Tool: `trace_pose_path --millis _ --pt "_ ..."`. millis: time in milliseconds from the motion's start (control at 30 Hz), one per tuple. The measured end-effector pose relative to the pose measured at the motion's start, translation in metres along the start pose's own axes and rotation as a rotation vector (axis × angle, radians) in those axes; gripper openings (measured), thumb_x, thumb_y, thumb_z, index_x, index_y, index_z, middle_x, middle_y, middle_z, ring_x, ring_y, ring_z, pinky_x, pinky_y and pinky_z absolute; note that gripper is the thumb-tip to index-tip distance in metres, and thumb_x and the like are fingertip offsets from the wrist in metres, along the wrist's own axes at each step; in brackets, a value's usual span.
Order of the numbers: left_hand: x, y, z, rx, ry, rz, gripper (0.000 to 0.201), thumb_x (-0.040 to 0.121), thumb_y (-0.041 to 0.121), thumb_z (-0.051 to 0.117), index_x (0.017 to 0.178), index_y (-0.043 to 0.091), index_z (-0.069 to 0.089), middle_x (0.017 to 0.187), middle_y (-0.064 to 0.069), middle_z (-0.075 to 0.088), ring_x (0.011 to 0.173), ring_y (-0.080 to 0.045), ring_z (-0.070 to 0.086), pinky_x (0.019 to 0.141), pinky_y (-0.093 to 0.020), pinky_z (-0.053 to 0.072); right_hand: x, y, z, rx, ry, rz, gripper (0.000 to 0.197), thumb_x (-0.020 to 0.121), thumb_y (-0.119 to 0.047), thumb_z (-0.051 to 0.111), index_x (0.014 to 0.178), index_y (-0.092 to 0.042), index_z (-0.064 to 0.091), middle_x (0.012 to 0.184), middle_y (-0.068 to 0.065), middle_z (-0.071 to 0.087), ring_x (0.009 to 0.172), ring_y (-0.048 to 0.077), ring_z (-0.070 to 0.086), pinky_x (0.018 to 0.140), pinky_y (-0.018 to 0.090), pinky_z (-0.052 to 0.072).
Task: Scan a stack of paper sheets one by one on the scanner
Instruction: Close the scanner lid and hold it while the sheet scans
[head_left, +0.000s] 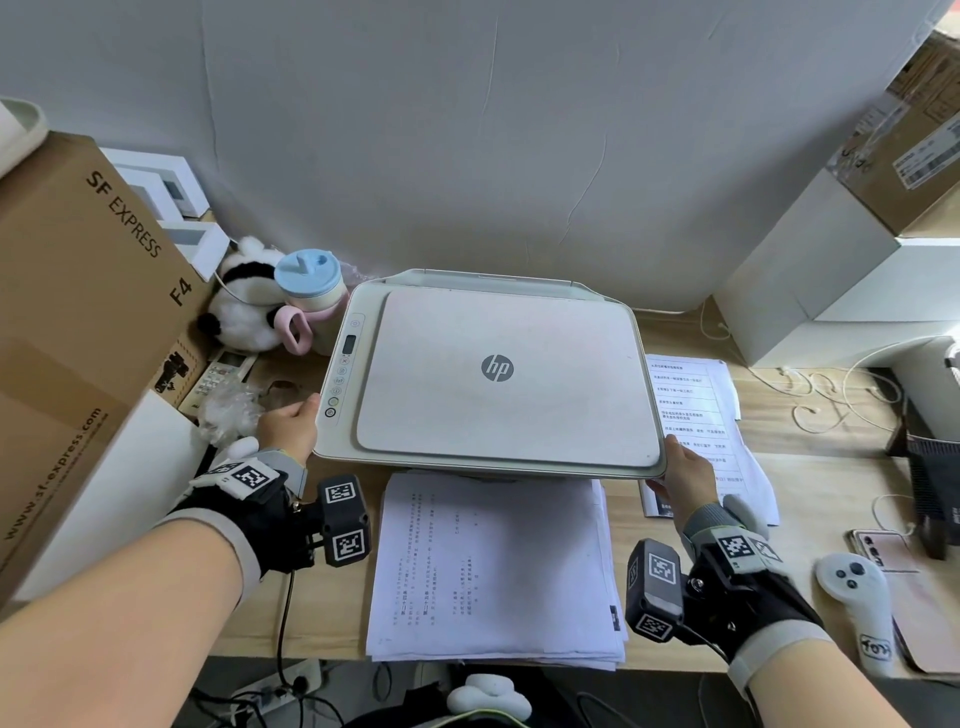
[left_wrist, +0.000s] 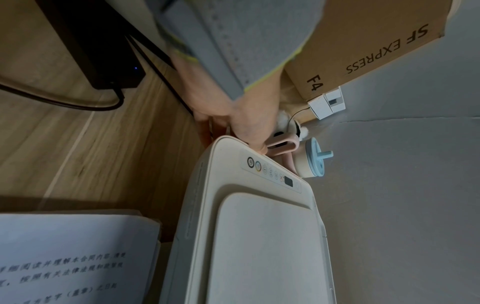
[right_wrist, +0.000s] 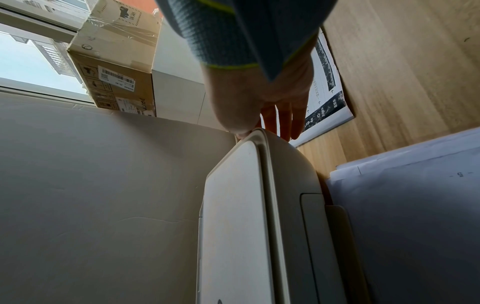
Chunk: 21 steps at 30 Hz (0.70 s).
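Scanner (head_left: 493, 374) between both hands, left hand (head_left: 288, 426) and right hand (head_left: 688, 475) at its near corners.

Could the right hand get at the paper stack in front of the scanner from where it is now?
Probably yes. The right hand sits at the scanner lid's near right corner, and the paper stack lies uncovered on the desk just below it, nothing between.

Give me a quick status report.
Left hand and right hand grip scanner front corners. Lid closed. Paper stack waiting in front. Nothing blocking.
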<state>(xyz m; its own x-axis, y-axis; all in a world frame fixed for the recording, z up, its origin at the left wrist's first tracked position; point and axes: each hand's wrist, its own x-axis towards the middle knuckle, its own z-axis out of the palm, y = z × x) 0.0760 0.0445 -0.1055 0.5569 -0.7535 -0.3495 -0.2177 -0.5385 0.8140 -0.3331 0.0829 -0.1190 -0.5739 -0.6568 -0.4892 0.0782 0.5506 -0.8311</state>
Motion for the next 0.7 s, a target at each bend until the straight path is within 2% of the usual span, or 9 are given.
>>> trace_pose_path --millis 100,233,367,533,600,700 --pt "0.0006 -0.001 0.0009 -0.001 0.002 0.011 0.037 0.095 0.026 0.053 0.113 -0.003 0.066 0.113 -0.023 0.065 0.088 -0.023 0.051 0.078 -0.026 0.034 0.0033 0.0022 -0.0008 0.009 -0.007 0.004 0.028 0.096 -0.027 0.045 0.081 -0.01 0.061 0.096 0.013 0.058 0.091 0.026 0.054 0.063 0.028 0.05" --pt "0.0002 -0.0013 0.0009 -0.005 0.012 0.015 0.038 0.095 0.026 0.053 0.114 -0.004 0.065 0.114 -0.024 0.065 0.093 -0.03 0.057 0.079 -0.026 0.035 0.0047 0.004 -0.0004 0.013 -0.01 0.003 0.027 0.097 -0.028 0.044 0.096 -0.006 0.062 0.099 0.012 0.06 0.093 0.025 0.056 0.069 0.029 0.051" --pt "-0.0007 0.0 0.0012 -0.003 0.009 0.008 0.038 0.095 0.026 0.053 0.115 -0.003 0.065 0.115 -0.023 0.065 0.104 -0.035 0.059 0.08 -0.026 0.036 0.0036 0.0036 0.0006 0.016 -0.006 -0.003 0.028 0.098 -0.028 0.044 0.099 -0.007 0.061 0.099 0.012 0.06 0.093 0.024 0.055 0.071 0.029 0.051" --pt "-0.0015 0.0009 -0.0002 0.016 0.009 -0.001 0.038 0.095 0.028 0.052 0.115 -0.001 0.065 0.115 -0.022 0.065 0.093 -0.028 0.055 0.079 -0.026 0.035 0.0046 0.0042 0.0007 0.025 -0.003 0.005 0.027 0.098 -0.029 0.043 0.098 -0.008 0.06 0.093 0.009 0.058 0.091 0.023 0.053 0.067 0.029 0.05" --pt "-0.0019 0.0014 0.0 0.019 0.004 -0.003 0.037 0.095 0.028 0.052 0.115 -0.001 0.065 0.115 -0.022 0.065 0.089 -0.024 0.051 0.078 -0.026 0.035 0.0057 0.0043 0.0007 0.035 -0.001 0.009 0.026 0.099 -0.029 0.043 0.098 -0.009 0.059 0.086 0.005 0.057 0.088 0.022 0.053 0.065 0.028 0.049" --pt "-0.0028 0.0025 -0.0002 0.012 0.004 -0.001 0.038 0.095 0.027 0.052 0.117 -0.002 0.064 0.116 -0.022 0.065 0.096 -0.03 0.056 0.079 -0.025 0.035 0.0066 0.0045 0.0014 0.039 -0.001 0.008 0.027 0.098 -0.029 0.043 0.094 -0.009 0.06 0.08 0.001 0.056 0.079 0.018 0.053 0.064 0.028 0.048"
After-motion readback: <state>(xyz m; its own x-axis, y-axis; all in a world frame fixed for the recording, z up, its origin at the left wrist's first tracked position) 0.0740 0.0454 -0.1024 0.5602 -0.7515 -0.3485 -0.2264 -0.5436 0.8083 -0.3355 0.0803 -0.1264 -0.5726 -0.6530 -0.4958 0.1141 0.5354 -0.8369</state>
